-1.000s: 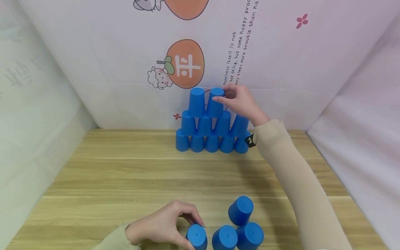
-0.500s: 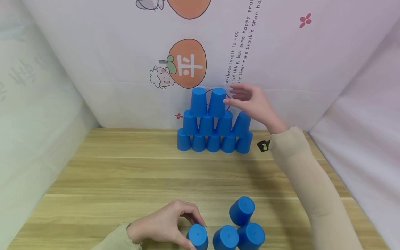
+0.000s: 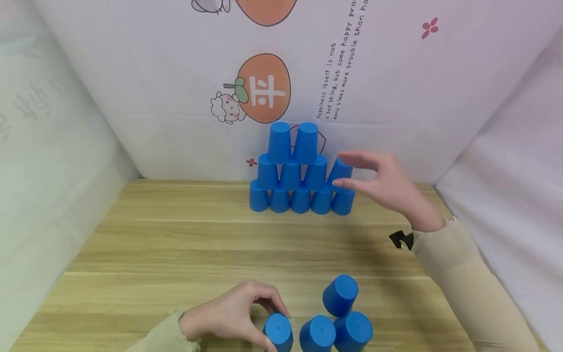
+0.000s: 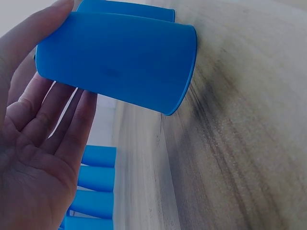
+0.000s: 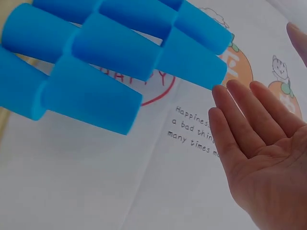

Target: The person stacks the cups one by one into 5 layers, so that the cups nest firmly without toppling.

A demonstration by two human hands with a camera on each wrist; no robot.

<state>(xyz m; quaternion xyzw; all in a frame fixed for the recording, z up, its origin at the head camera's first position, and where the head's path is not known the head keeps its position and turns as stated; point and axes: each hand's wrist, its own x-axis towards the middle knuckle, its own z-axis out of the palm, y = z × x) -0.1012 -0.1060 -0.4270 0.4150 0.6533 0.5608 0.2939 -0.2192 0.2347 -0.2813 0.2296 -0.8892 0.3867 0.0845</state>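
Observation:
My left hand [image 3: 233, 313] grips an upside-down blue cup [image 3: 278, 332] at the near edge of the head view, thumb on one side and fingers on the other. In the left wrist view that cup [image 4: 120, 57] fills the space between thumb and fingers. My right hand [image 3: 389, 183] holds nothing. Its thumb and fingers are spread apart beside the right end of a blue cup stack [image 3: 290, 176]. Two cups form the stack's top tier, above two longer rows. In the right wrist view the fingers [image 5: 230, 124] are straight, near the stacked cups [image 5: 96, 96].
Right of my left hand stand two upside-down cups, one nearer the middle [image 3: 317, 333] and one to its right [image 3: 353, 331]. Another cup [image 3: 340, 295] sits tilted behind them. A printed white cloth [image 3: 176, 98] hangs behind the wooden table [image 3: 198, 244].
My right hand has drawn back from the right top-tier cup, moving right, down and toward me. That cup stays on the stack. My left hand keeps its grip in place.

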